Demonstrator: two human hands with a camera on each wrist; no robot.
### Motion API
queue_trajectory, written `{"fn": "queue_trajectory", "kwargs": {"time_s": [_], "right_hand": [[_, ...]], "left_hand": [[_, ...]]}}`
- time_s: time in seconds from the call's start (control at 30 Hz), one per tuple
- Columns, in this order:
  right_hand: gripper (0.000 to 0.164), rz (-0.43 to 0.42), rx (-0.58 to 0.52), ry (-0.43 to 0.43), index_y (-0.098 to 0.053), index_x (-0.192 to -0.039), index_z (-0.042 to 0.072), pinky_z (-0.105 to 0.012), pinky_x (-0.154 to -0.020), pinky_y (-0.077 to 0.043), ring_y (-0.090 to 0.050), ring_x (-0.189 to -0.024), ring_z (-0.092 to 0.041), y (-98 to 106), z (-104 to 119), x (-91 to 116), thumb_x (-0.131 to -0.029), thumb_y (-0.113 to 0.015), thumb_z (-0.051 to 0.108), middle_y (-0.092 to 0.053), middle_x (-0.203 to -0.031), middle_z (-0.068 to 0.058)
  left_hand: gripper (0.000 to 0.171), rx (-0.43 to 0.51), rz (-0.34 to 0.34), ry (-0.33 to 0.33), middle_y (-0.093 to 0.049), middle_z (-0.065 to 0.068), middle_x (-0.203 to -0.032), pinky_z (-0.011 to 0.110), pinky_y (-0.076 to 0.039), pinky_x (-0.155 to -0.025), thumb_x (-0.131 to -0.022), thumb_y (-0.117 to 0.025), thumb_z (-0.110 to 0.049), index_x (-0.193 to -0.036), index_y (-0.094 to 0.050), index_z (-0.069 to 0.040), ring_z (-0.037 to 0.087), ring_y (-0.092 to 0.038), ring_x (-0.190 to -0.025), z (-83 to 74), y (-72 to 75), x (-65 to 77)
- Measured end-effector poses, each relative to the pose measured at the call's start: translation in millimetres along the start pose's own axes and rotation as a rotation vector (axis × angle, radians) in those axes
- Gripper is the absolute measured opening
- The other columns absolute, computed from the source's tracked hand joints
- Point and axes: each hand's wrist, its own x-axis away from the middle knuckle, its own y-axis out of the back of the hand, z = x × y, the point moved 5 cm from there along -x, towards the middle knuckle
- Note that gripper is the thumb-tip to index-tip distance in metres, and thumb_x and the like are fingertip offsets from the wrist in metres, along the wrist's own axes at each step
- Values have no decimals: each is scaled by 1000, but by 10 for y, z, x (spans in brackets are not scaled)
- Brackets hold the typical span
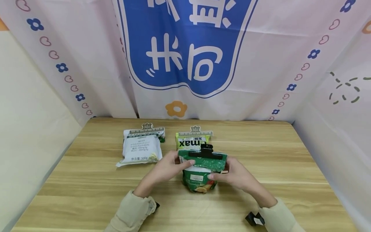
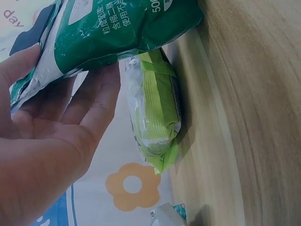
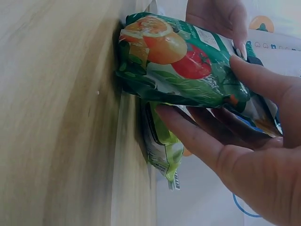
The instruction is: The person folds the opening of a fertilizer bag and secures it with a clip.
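Observation:
A green bag [image 1: 200,185] with pictures of fruit and vegetables stands in the middle of the table, its top folded over. A wide black clip [image 1: 205,155] sits across the fold. My left hand [image 1: 168,166] holds the bag's left side, thumb in front and fingers behind. Opposite it, my right hand [image 1: 236,175] grips the right side with the thumb on the front. In the right wrist view, the fingers of the right hand [image 3: 254,150] lie behind the printed bag [image 3: 193,70]. The left wrist view shows the bag's bottom end close to the tabletop.
Just behind the green bag is a yellow-green bag [image 1: 189,144] with a keyboard-patterned clip [image 1: 195,132]. A white bag [image 1: 141,149] lies at the back left under a similar clip [image 1: 147,130]. A printed cloth [image 1: 258,80] hangs along the table's back edge [image 1: 246,121].

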Motion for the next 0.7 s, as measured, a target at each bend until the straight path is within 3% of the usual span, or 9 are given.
{"fn": "queue_trajectory", "kwargs": {"time_s": [0.17,0.3,0.37,0.43,0.53,0.6,0.7], "right_hand": [[57,20,-7,-35,-63,-138,11,-29,-93,-57,-71,-111,-19,-7,-41,14,-90,-85,31,-76,-124,-6],[55,28,-33,-30,-63,-138,9,-27,-92,-58,-71,-111,-21,-8,-50,27,-91,-84,30,-76,-124,-7],[53,23,-34,-26,-64,-137,9,-27,-91,-59,-72,-110,-22,0,-46,33,-92,-84,30,-76,-123,-8],[52,12,-30,-32,-65,-135,9,-29,-89,-60,-72,-107,-22,16,-48,37,-92,-83,30,-76,-121,-8],[51,-8,-37,-57,-66,-133,8,-32,-87,-61,-73,-101,-23,53,-49,46,-92,-83,30,-77,-117,-9],[53,-10,-63,-83,-65,-135,7,-35,-86,-62,-73,-99,-24,75,-52,57,-91,-83,31,-77,-115,-10],[57,-13,-111,-114,-62,-138,4,-39,-84,-64,-73,-97,-25,109,-51,76,-92,-82,31,-76,-114,-13]], "left_hand": [[55,15,69,73,-33,-9,-56,23,-28,-50,-104,-61,-51,-62,-43,-19,10,-29,-52,47,-59,20],[58,25,99,71,-31,-10,-55,23,-26,-49,-106,-57,-54,-61,-40,-20,10,-26,-50,52,-94,27],[57,38,103,56,-35,-9,-57,23,-28,-50,-107,-55,-53,-63,-45,-17,10,-28,-51,40,-111,21],[53,70,99,53,-51,-7,-63,23,-39,-53,-107,-55,-52,-71,-58,-14,10,-40,-56,29,-127,14],[49,150,93,63,-73,1,-87,29,-59,-66,-107,-54,-52,-98,-71,-7,11,-64,-72,21,-158,-7],[51,194,80,83,-77,7,-103,36,-64,-73,-107,-53,-54,-115,-70,-7,16,-72,-83,20,-173,-22],[52,220,65,91,-78,10,-102,43,-65,-70,-108,-52,-54,-122,-66,-6,18,-73,-75,4,-193,-56]]}}
